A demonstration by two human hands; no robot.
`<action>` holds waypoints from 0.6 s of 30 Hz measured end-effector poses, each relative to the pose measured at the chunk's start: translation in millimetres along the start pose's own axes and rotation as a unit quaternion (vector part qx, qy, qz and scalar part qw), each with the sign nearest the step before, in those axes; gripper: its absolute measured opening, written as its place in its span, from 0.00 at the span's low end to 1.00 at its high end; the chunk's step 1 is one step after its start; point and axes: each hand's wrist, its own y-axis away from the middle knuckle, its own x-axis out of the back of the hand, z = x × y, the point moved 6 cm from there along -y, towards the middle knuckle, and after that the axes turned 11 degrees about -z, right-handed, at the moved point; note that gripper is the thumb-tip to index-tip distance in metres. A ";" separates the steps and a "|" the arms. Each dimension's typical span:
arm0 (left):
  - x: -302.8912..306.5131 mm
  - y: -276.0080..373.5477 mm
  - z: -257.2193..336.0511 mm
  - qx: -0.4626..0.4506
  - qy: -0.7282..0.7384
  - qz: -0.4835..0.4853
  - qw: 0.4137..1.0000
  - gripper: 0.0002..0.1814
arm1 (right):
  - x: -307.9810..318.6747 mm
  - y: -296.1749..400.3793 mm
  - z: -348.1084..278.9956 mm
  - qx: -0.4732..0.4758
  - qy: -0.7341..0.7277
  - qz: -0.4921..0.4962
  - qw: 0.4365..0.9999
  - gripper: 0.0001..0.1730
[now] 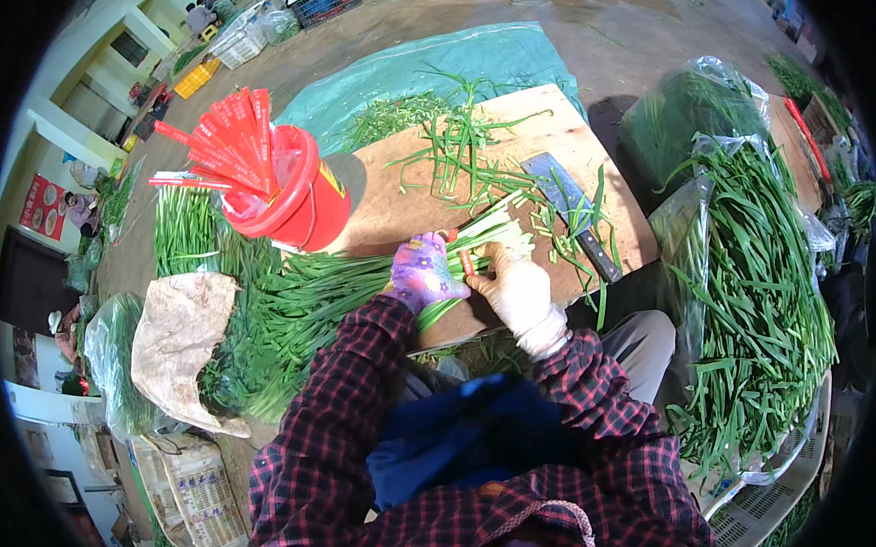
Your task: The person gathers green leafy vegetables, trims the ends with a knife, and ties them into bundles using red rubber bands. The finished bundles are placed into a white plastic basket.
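A bunch of garlic chives (501, 236) lies across the wooden board (387, 174), its pale cut ends pointing up and right. My left hand (424, 269), in a purple flowered glove, is wrapped over the bunch from above. A red printed strip (467, 263) shows on the stems between my hands. My right hand (521, 287), in a whitish glove, grips the bunch near its pale ends, thumb beside the strip. Its inner fingers are partly hidden. To the right, a cleaver (557, 183) with a black handle rests among loose trimmings (464, 159).
A red bucket (324, 212) full of red strips (233, 132) stands at the board's left. More chives (307, 291) lie below it. At right, a plastic-lined crate (754, 530) is heaped with chives (755, 306). A green tarp (416, 63) lies beyond. People sit far left.
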 end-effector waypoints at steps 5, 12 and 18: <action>0.0 -0.3 -1.7 -0.009 0.031 0.053 0.998 0.48 | -23.0 6.3 3.4 -0.038 -0.074 -0.129 0.988 0.16; -3.4 15.7 6.1 -0.067 -0.001 0.076 0.995 0.59 | -25.1 19.3 0.4 0.038 0.057 -0.013 0.998 0.11; -17.6 16.1 -4.9 -0.092 -0.037 0.123 0.987 0.47 | -21.9 25.2 -52.5 0.174 0.091 -0.026 0.980 0.08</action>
